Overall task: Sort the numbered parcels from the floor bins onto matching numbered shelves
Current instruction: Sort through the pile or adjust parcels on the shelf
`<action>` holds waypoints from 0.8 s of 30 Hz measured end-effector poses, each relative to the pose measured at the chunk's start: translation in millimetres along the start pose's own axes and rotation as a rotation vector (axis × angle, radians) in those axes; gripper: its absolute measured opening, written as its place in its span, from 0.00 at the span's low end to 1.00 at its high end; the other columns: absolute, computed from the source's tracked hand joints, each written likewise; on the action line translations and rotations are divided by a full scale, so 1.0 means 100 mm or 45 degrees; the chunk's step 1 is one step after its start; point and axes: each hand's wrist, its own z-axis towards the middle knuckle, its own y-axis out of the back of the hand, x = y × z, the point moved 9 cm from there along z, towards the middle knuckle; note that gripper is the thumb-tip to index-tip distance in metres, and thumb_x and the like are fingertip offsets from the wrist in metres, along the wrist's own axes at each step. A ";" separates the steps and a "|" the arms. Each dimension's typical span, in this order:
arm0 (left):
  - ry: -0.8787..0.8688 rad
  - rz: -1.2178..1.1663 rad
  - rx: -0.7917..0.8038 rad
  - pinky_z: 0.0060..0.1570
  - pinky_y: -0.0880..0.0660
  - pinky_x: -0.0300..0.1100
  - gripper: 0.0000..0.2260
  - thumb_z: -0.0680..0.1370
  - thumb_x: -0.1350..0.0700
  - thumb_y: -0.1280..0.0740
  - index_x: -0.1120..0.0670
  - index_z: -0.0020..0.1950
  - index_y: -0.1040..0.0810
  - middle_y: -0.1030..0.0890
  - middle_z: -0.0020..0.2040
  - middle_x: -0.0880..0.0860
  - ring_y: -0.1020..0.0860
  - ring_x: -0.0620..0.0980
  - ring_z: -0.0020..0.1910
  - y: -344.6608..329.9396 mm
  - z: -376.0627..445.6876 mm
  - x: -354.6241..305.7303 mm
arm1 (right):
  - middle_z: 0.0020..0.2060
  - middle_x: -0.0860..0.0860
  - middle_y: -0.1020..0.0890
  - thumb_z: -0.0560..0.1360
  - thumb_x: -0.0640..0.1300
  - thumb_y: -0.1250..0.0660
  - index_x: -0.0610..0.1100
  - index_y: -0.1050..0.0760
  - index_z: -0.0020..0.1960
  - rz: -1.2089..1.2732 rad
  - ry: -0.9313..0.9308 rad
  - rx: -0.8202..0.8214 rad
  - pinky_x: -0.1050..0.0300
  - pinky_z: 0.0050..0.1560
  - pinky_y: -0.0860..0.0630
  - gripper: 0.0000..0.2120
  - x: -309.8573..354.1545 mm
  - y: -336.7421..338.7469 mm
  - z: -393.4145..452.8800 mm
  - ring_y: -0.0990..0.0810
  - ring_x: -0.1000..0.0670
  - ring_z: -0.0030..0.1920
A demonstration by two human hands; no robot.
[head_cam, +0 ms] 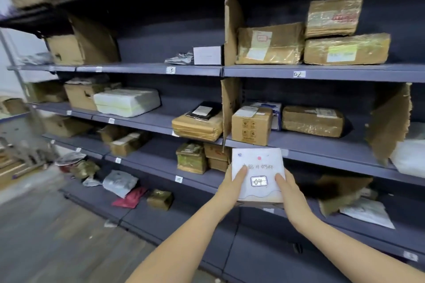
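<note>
Both hands, left hand (232, 182) and right hand (288, 187), grip the white "04" parcel (257, 174) before the shelves; best find the matching label first, since only "02" (299, 74) reads clearly.

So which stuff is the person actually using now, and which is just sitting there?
In use:
- white parcel marked 04
- left hand and right hand, gripping its sides
- shelf tags, like 02 and 3

Just sitting there:
- brown boxes above the 02 tag
- white padded bundle
- red bag on the bottom shelf
</note>
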 end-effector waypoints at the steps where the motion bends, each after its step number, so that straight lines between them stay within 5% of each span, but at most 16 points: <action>1: -0.006 -0.020 -0.014 0.49 0.23 0.37 0.22 0.78 0.39 0.37 0.44 0.70 0.34 0.21 0.61 0.45 0.20 0.45 0.56 0.19 0.08 0.02 | 0.61 0.52 0.25 0.84 0.47 0.46 0.53 0.38 0.72 0.022 -0.003 0.031 0.66 0.40 0.29 0.17 -0.03 -0.19 0.11 0.24 0.56 0.50; 6: -0.032 -0.044 -0.127 0.57 0.24 0.39 0.21 0.78 0.40 0.36 0.41 0.70 0.34 0.21 0.61 0.41 0.20 0.41 0.57 1.16 0.44 -0.03 | 0.62 0.52 0.22 0.82 0.47 0.41 0.57 0.34 0.67 0.136 0.004 0.229 0.48 0.60 0.25 0.15 0.02 -1.16 0.71 0.21 0.50 0.58; 10: -0.065 0.032 -0.297 0.67 0.30 0.56 0.30 0.72 0.32 0.34 0.42 0.71 0.32 0.22 0.65 0.46 0.23 0.51 0.64 2.01 0.73 -0.06 | 0.61 0.55 0.22 0.81 0.47 0.40 0.58 0.35 0.65 0.134 0.056 0.424 0.60 0.53 0.25 0.14 0.19 -1.97 1.09 0.22 0.53 0.59; 13: -0.105 -0.005 -0.373 0.64 0.27 0.52 0.25 0.77 0.38 0.36 0.47 0.70 0.31 0.21 0.65 0.48 0.22 0.49 0.62 2.47 0.75 -0.25 | 0.65 0.55 0.24 0.81 0.50 0.40 0.61 0.34 0.65 0.098 0.099 0.521 0.57 0.60 0.26 0.15 0.25 -2.53 1.32 0.24 0.54 0.61; 16: -0.140 -0.028 -0.454 0.64 0.26 0.50 0.28 0.75 0.36 0.36 0.48 0.70 0.31 0.21 0.63 0.47 0.21 0.47 0.60 2.93 0.80 -0.32 | 0.59 0.56 0.23 0.82 0.45 0.42 0.56 0.35 0.67 0.109 0.108 0.574 0.71 0.45 0.27 0.15 0.34 -3.02 1.47 0.24 0.60 0.55; 20: -0.132 -0.031 -0.540 0.62 0.25 0.49 0.35 0.70 0.31 0.33 0.49 0.71 0.31 0.20 0.62 0.46 0.20 0.47 0.59 3.61 0.96 -0.31 | 0.64 0.55 0.24 0.81 0.52 0.40 0.63 0.35 0.68 0.045 0.082 0.624 0.46 0.64 0.26 0.17 0.41 -3.68 1.66 0.24 0.52 0.61; 24: -0.170 -0.071 -0.536 0.50 0.23 0.33 0.20 0.78 0.43 0.37 0.48 0.68 0.31 0.20 0.58 0.42 0.19 0.38 0.53 4.25 1.12 -0.40 | 0.64 0.58 0.25 0.68 0.68 0.40 0.77 0.35 0.58 -0.021 0.092 0.618 0.42 0.65 0.28 0.19 0.43 -4.35 1.91 0.25 0.51 0.63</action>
